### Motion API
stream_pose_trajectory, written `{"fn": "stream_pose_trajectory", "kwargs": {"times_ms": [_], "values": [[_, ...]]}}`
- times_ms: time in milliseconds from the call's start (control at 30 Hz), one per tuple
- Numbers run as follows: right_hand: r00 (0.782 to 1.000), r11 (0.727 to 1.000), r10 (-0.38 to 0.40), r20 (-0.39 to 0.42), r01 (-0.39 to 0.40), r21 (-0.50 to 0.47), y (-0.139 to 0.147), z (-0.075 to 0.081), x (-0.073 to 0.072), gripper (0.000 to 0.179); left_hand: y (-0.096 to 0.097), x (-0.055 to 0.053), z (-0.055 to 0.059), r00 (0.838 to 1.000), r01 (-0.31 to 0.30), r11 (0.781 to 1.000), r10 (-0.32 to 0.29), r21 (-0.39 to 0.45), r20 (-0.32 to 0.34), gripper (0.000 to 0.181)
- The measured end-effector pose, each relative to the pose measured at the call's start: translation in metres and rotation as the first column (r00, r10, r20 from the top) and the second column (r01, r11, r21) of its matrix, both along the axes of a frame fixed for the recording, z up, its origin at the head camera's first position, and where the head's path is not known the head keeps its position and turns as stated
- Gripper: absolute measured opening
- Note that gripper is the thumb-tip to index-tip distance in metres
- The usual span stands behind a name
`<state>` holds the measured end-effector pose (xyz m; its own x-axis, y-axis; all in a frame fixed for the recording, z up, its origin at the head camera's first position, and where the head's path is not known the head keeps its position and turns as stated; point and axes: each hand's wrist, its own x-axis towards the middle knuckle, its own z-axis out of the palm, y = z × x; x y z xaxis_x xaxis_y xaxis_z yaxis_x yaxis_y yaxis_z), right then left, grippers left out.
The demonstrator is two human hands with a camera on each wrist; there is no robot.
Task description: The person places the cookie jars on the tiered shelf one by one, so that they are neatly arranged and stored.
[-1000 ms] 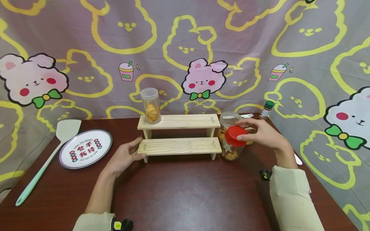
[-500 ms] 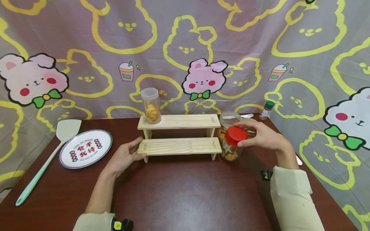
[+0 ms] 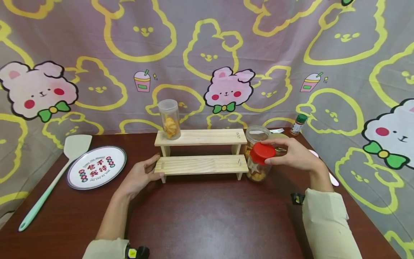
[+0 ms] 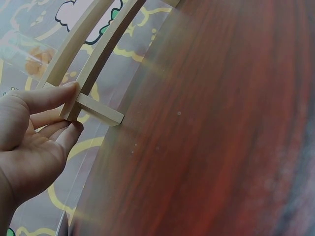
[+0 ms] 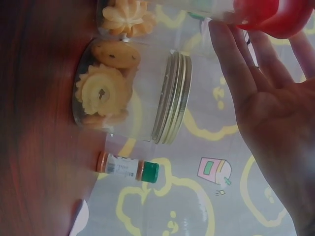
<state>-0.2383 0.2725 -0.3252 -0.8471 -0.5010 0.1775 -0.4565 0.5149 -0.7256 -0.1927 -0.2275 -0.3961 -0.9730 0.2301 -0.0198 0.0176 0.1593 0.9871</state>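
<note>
A two-tier wooden rack point(image 3: 200, 164) stands mid-table. My left hand point(image 3: 139, 178) pinches the left end of its lower board between thumb and fingers; the left wrist view shows this grip on the wood point(image 4: 71, 110). At the rack's right end stands a clear jar point(image 3: 257, 173) of cookies. Its red lid point(image 3: 262, 152) is held by my right hand point(image 3: 295, 154), thumb at the near side and fingers at the far side. Whether the lid is tight cannot be told. A clear cylinder point(image 3: 169, 111) with yellow cookies stands on the upper board's left end.
Behind the red-lidded jar is a wider clear jar point(image 3: 257, 132). A gold-lidded cookie jar point(image 5: 142, 93) appears beside it in the right wrist view. A green-capped bottle point(image 3: 298, 125) and a fork point(image 3: 277, 130) lie farther back. Left are a plate point(image 3: 97, 180) and a spatula point(image 3: 48, 189).
My right fingers have shifted slightly toward the near side on the red lid, and the jar has edged a little left. The left hand keeps its grip on the rack.
</note>
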Motion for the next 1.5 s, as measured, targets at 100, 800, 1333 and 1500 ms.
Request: {"fn": "stream_pose_trajectory", "kwargs": {"times_ms": [100, 800, 1333, 1500], "values": [[1.0, 1.0, -0.011, -0.029, 0.011, 0.017, -0.001, 0.0, 0.0, 0.053, 0.0, 0.0, -0.001, 1.0, -0.005, 1.0, 0.005, -0.006, 0.001, 0.078], [0.995, 0.993, -0.068, -0.074, 0.061, -0.099, -0.005, 0.021, 0.003, 0.046, 0.0, 0.001, -0.002, 1.0, -0.002, 1.0, 0.002, -0.003, -0.008, 0.078], [0.958, 0.949, -0.159, -0.24, 0.081, -0.305, -0.019, 0.041, 0.003, 0.045, 0.002, 0.003, 0.001, 1.0, 0.001, 1.0, -0.001, 0.024, -0.008, 0.078], [0.957, 0.923, -0.173, -0.232, 0.075, -0.378, -0.027, 0.045, 0.001, 0.044, 0.001, 0.002, 0.0, 1.0, -0.002, 1.0, 0.002, 0.016, -0.009, 0.079]]}}
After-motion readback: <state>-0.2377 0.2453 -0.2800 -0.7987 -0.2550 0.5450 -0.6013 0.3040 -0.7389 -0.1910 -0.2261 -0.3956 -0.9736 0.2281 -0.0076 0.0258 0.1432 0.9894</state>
